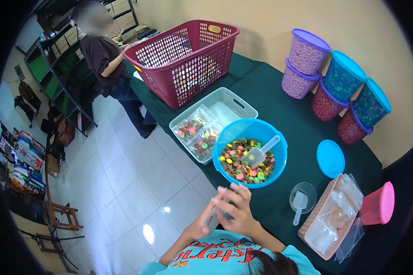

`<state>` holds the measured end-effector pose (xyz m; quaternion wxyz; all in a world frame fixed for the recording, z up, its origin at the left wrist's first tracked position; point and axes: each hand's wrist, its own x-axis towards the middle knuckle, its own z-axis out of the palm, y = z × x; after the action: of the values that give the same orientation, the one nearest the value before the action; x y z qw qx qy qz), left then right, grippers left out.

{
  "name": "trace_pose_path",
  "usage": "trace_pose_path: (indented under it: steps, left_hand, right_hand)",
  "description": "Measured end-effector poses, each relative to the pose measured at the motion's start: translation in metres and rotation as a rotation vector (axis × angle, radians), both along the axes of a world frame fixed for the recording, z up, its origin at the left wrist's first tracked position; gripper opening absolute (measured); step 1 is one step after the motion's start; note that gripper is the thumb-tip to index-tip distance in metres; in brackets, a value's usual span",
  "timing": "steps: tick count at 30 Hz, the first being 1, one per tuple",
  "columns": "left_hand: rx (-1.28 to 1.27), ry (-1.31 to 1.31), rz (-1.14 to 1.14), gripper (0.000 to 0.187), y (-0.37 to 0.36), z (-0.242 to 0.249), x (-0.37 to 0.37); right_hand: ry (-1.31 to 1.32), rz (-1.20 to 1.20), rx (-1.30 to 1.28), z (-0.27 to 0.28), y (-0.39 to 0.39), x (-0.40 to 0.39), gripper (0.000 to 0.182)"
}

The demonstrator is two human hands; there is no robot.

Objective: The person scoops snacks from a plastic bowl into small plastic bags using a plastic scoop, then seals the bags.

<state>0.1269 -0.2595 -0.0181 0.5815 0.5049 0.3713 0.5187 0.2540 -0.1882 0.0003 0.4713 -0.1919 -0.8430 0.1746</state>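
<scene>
My left hand [199,228] grips a small clear plastic bag [212,218] close in front of my shirt. My right hand [239,211] meets it from the other side, its curved fingers at the bag's upper part; some of the bag is hidden behind them. Just beyond my fingertips stands a blue tub [281,161] of colourful round candies [238,161], with a translucent scoop [256,156] lying on them. Beside it, a pale tray [179,120] holds filled clear bags [205,142] of the same candies.
A maroon laundry basket [179,85] stands farther back, near a person [106,57]. Stacked lidded tubs [306,59] line the wall. At right are a blue lid [330,158], a bowl with a small scoop [299,205], a basket of plastic bags [313,223] and a pink container [376,205].
</scene>
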Motion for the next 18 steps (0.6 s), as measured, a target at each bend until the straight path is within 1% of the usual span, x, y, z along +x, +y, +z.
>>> trace_pose_path:
  steps: [1, 3, 5, 7, 8, 9, 11, 12, 13, 15, 16, 17, 18]
  left_hand:
    - [0.002, 0.006, -0.008, 0.119, 0.003, 0.0, -0.009]
    - [-0.001, -0.071, -0.028, 0.116, 0.005, 0.008, -0.021]
    - [-0.044, -0.061, -0.04, 0.115, 0.01, 0.014, -0.026]
    - [-0.074, -0.047, -0.053, 0.115, 0.02, 0.019, -0.033]
    - [-0.073, -0.049, -0.072, 0.114, 0.026, 0.021, -0.037]
    - [-0.071, -0.052, -0.089, 0.114, 0.032, 0.023, -0.039]
    - [-0.068, -0.06, -0.117, 0.113, 0.042, 0.027, -0.041]
    - [-0.066, -0.065, -0.127, 0.113, 0.048, 0.03, -0.041]
    - [-0.065, -0.067, -0.135, 0.113, 0.053, 0.033, -0.042]
    - [-0.061, -0.057, -0.156, 0.112, 0.066, 0.04, -0.047]
    - [-0.06, -0.052, -0.167, 0.112, 0.073, 0.042, -0.05]
    - [-0.058, -0.046, -0.171, 0.112, 0.079, 0.042, -0.054]
    - [-0.009, 0.049, -0.11, 0.111, 0.082, 0.041, -0.057]
  right_hand:
    - [0.006, -0.008, 0.002, -0.004, 0.002, -0.007, 0.047]
    - [0.071, -0.012, 0.032, -0.011, 0.004, -0.017, 0.049]
    - [0.101, -0.062, 0.011, -0.017, 0.004, -0.024, 0.049]
    - [0.141, -0.133, 0.109, -0.021, 0.009, -0.029, 0.047]
    - [0.182, -0.156, 0.093, -0.024, 0.011, -0.032, 0.039]
    - [0.181, -0.168, 0.099, -0.026, 0.016, -0.035, 0.039]
    - [0.248, -0.194, 0.196, -0.033, 0.028, -0.038, 0.039]
    - [0.238, -0.231, 0.234, -0.035, 0.033, -0.039, 0.035]
    - [0.239, -0.234, 0.239, -0.033, 0.038, -0.039, 0.035]
    - [0.295, -0.258, 0.342, -0.028, 0.049, -0.042, 0.031]
    - [0.363, -0.3, 0.357, -0.016, 0.054, -0.047, 0.03]
    - [0.368, -0.305, 0.359, -0.01, 0.057, -0.048, 0.03]
    - [0.355, -0.299, 0.328, -0.005, 0.058, -0.049, 0.031]
